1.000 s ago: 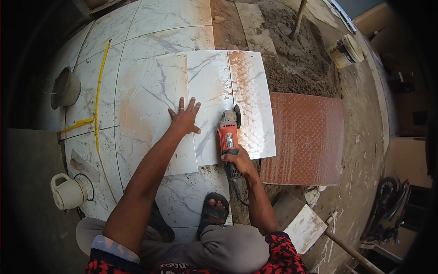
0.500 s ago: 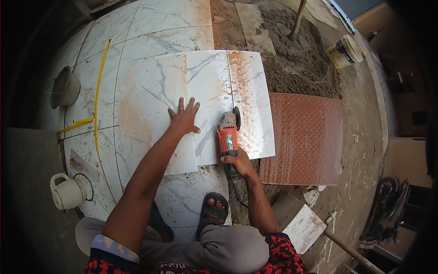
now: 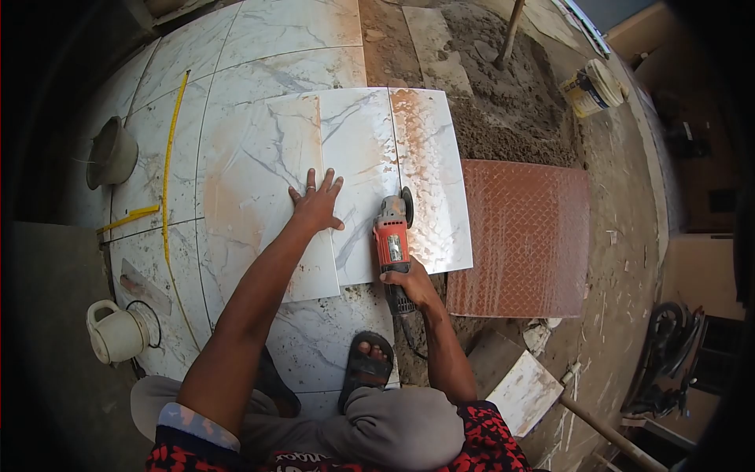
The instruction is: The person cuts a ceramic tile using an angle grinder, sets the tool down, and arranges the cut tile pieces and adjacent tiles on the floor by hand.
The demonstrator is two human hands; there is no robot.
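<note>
At mid-frame my left hand [image 3: 316, 208] lies on the marbled tiles [image 3: 263, 169], fingers splayed wide. Just below centre my right hand [image 3: 413, 280] is wrapped around the red angle grinder [image 3: 392, 238], its disc [image 3: 407, 207] at the dark line [image 3: 395, 138]; whether it touches, I can't tell.

Long-bodied angle grinder [image 3: 393, 241] in the right hand [image 3: 410, 278]: red body, grey head [image 3: 393, 208], black handle [image 3: 399, 300], dark round disc [image 3: 406, 206]. Flat white tile [image 3: 366, 173] ahead of grip: grey marble veins, orange-brown smears. Flat brick-red panel [image 3: 519, 236] right of grip: diamond grid, whitish streaks. Left of grip: long yellow tape measure [image 3: 166, 181], rounded cream jug [image 3: 119, 332]. Behind grip: black strap sandal [image 3: 368, 370], grey cloth trousers [image 3: 405, 429], red-and-black patterned shirt [image 3: 499, 440].
</note>
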